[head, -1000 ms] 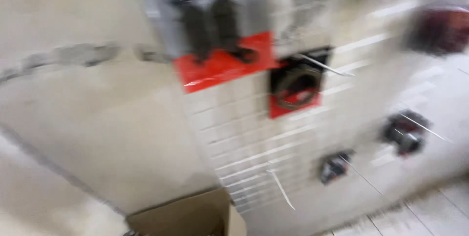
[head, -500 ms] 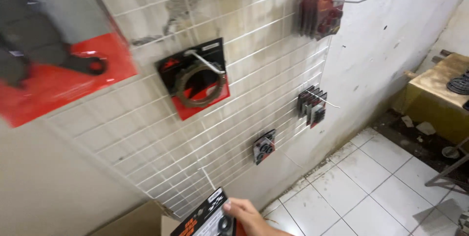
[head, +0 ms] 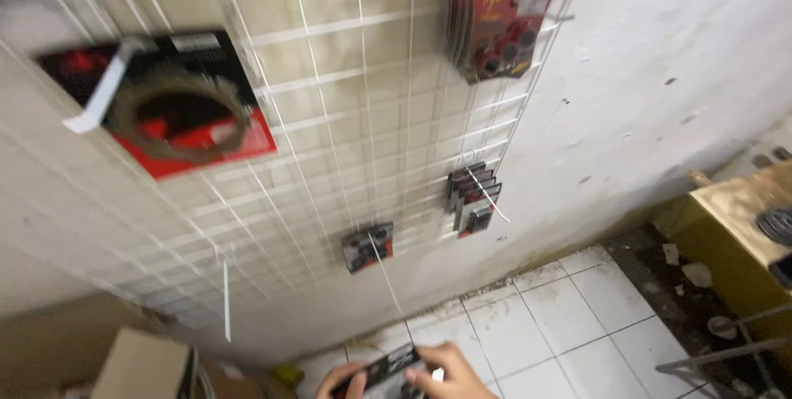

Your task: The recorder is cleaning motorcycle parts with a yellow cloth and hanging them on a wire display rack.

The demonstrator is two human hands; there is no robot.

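Bottom centre of the frame: both hands on one small black carded packet [head: 388, 368], held flat and low, just above the lower edge. Right hand [head: 450, 374] lies over the packet's right end, fingers curled down onto it. Left hand [head: 340, 381] only partly in view at the packet's left end, fingertips closed on its edge; the palm is cut off by the frame. Beneath the hands, pale floor tiles [head: 569, 316] with dark grout. Above them, a white wire grid panel [head: 346, 118] leans against a stained, off-white wall [head: 676, 77] and fills the upper left and centre. Long bare hooks jut from the grid; one [head: 384, 271] runs down toward the hands from a small dark packet [head: 367, 246] hanging at lower centre. Just right of that, a cluster of similar packets [head: 473, 199]. Upper centre-right, a stack of red carded packs [head: 497, 19]. Upper left, blurred, a large red-and-black card bearing a grey ring [head: 177, 106]. Lower left corner, a cardboard box [head: 140, 362]. Right edge, a yellowish wooden crate [head: 738, 242] over dirty floor.
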